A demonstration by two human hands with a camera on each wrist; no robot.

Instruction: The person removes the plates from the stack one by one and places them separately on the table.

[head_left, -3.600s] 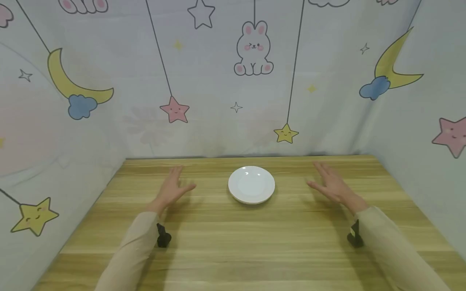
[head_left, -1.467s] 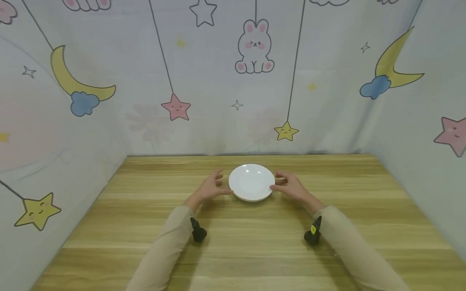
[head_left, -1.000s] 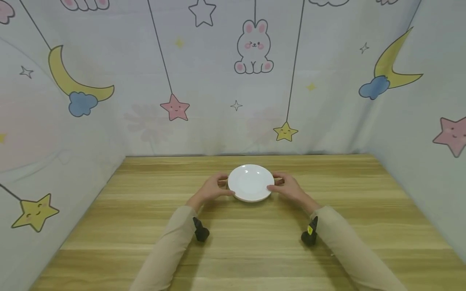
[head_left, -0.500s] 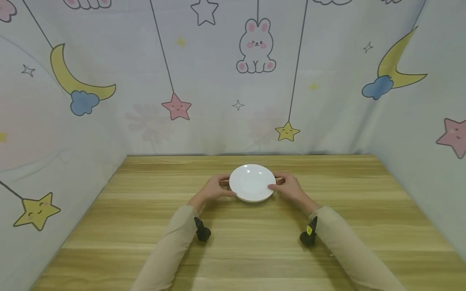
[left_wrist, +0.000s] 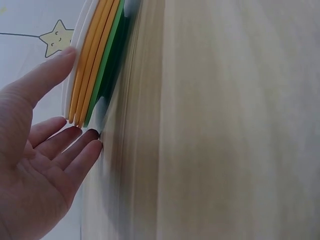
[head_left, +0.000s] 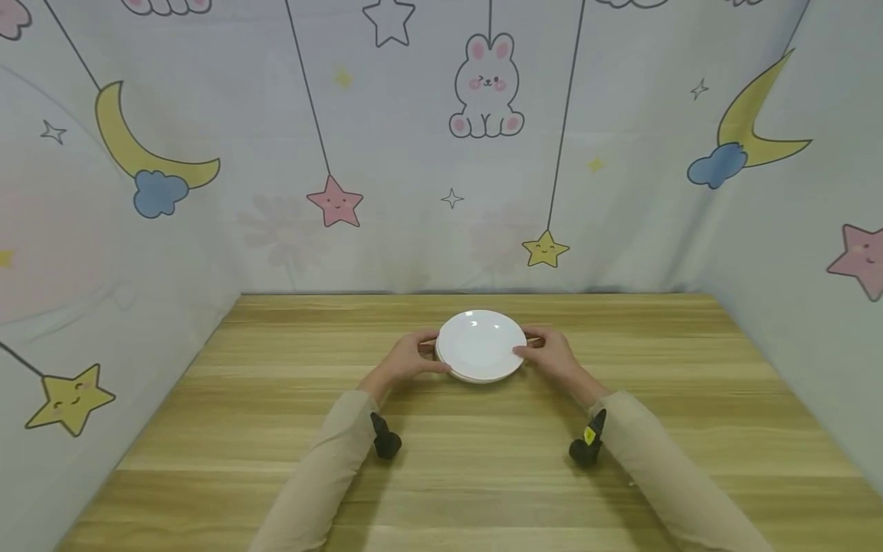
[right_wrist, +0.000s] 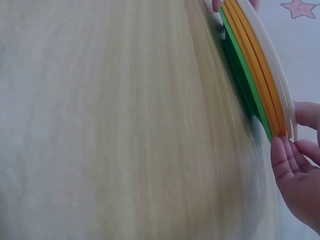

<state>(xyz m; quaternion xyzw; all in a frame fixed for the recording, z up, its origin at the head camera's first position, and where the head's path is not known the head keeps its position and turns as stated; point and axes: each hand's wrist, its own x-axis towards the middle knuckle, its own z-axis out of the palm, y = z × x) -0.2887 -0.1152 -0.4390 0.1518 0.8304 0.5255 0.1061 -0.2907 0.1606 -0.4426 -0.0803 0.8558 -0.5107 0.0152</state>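
Observation:
A stack of shallow round plates stands toward the back of the wooden table. On top is a white plate (head_left: 481, 346), and a second white rim peeks out below its left edge. The wrist views reveal orange plates (right_wrist: 262, 75) under the white ones and a green plate (right_wrist: 244, 75) at the bottom. My left hand (head_left: 405, 362) holds the stack's left side, its thumb on the white rim and its fingertips along the plate edges. On the opposite side, my right hand (head_left: 552, 359) grips the top white plate, thumb over the rim and fingers against the edges.
The wooden table (head_left: 483, 475) runs back to a pale curtain (head_left: 400, 138) printed with stars, moons and a rabbit. More curtain closes in both sides. A small black wrist camera (head_left: 386, 441) sits at the left cuff, another (head_left: 586, 441) at the right.
Both hands have come inward from wide apart to the plate stack and taken hold of its sides. The top white plate has shifted slightly right, exposing the rim beneath at its left.

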